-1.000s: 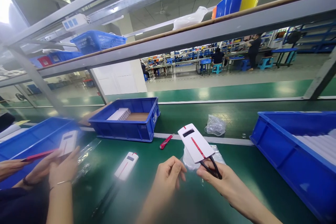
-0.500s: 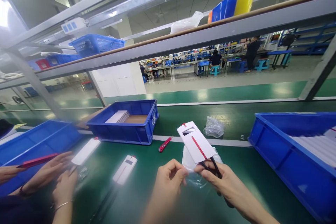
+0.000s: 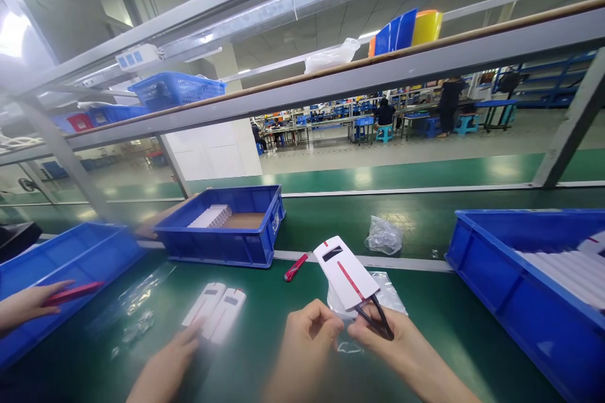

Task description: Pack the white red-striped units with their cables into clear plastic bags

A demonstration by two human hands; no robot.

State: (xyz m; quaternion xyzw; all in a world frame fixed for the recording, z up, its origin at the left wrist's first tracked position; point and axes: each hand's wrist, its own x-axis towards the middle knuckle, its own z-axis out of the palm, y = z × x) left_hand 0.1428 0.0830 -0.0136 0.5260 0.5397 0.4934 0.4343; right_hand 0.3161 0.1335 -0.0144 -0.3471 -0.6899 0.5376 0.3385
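My right hand (image 3: 385, 337) holds a white flat device (image 3: 343, 272) with a red stripe and a dark window, tilted up and away from me. A thin black cord loop (image 3: 374, 320) at the device's lower end runs through the same fingers. My left hand (image 3: 307, 343) is right beside it, fingers pinched together close to the cord, with nothing visible in them. A clear plastic bag (image 3: 392, 295) lies on the green belt (image 3: 439, 327) beneath both hands.
A co-worker's hand (image 3: 165, 362) touches two white devices (image 3: 216, 306) side by side on the belt; their other hand (image 3: 26, 305) holds a red piece (image 3: 73, 293). Blue bins stand at left (image 3: 70, 258), centre (image 3: 222, 245) and right (image 3: 510, 302). A red cutter (image 3: 295, 267) and a crumpled bag (image 3: 382, 236) lie beyond.
The co-worker set a second white device down next to the first on the belt. My hands and the held device dropped slightly; my grip is the same.
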